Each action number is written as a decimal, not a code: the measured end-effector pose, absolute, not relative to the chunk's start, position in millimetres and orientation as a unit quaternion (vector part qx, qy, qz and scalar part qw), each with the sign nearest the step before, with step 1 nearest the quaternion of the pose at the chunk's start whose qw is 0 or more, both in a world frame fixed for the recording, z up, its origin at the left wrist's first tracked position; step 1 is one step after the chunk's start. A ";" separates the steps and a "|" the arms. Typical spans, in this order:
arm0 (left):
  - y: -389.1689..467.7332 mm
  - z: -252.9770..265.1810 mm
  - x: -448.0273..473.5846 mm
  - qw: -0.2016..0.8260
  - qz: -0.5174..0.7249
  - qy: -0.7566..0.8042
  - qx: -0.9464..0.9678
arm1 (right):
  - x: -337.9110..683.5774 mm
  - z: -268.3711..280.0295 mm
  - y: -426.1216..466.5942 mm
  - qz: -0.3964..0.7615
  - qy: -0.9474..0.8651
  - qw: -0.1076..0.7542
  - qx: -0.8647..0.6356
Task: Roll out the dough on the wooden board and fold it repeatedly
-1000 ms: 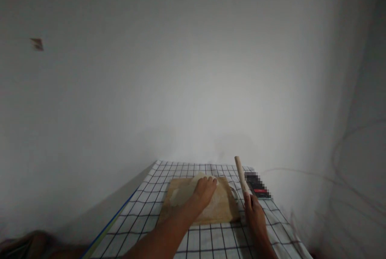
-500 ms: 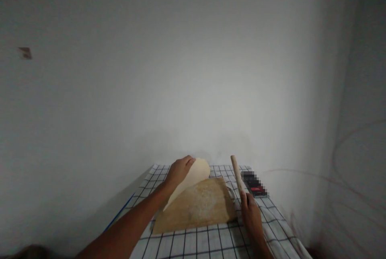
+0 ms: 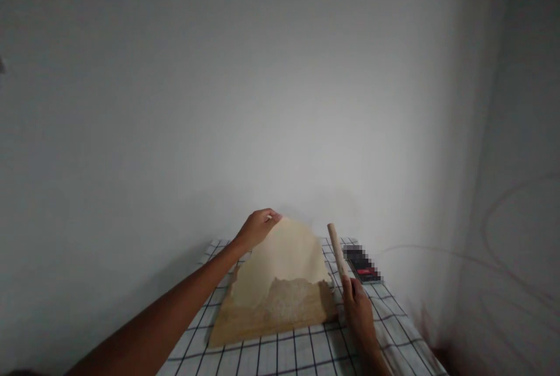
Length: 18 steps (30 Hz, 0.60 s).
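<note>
A thin, pale sheet of dough [image 3: 284, 253] hangs from my left hand [image 3: 261, 226], its top edge pinched between the fingers. The lower part of the sheet meets a floured wooden board [image 3: 245, 329], where dusty white flour [image 3: 289, 303] shows on the bare front part. My right hand [image 3: 359, 306] is closed round the near end of a wooden rolling pin [image 3: 336, 247], which tilts up and away beside the board's right edge.
Under the board lies a white tablecloth with dark grid lines [image 3: 280, 361]. A dark, partly pixelated flat item with a red mark [image 3: 363, 268] rests at the back right. A pale wall [image 3: 280, 101] rises right behind the table.
My left hand has risen with the dough, which now shows as a broader sheet spread across the back of the board. My right hand keeps its hold on the rolling pin. The view shifted slightly.
</note>
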<state>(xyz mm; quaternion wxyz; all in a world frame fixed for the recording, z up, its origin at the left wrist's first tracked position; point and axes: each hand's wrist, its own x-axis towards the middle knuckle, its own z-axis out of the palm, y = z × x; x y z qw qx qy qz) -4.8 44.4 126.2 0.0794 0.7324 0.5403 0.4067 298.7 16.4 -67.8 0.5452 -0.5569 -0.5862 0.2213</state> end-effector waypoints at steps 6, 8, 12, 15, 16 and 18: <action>58.5 43.8 -26.6 0.023 0.320 0.589 0.742 | 299.4 -65.5 16.2 0.223 -0.588 0.542 -0.558; 45.4 21.7 -20.2 -0.019 0.276 0.556 0.784 | 299.6 -65.4 16.8 0.220 -0.590 0.539 -0.559; 13.7 -14.9 3.3 -0.061 0.164 0.512 0.841 | 298.9 -65.4 18.1 0.208 -0.597 0.532 -0.564; 3.1 -34.7 20.3 -0.112 0.164 0.516 0.833 | 297.3 -64.2 18.0 0.202 -0.605 0.527 -0.561; 3.4 -39.4 26.1 -0.124 0.170 0.528 0.822 | 296.8 -63.8 17.8 0.200 -0.607 0.524 -0.563; 8.0 -46.2 39.1 -0.134 0.182 0.554 0.801 | 296.0 -63.8 17.8 0.195 -0.609 0.516 -0.569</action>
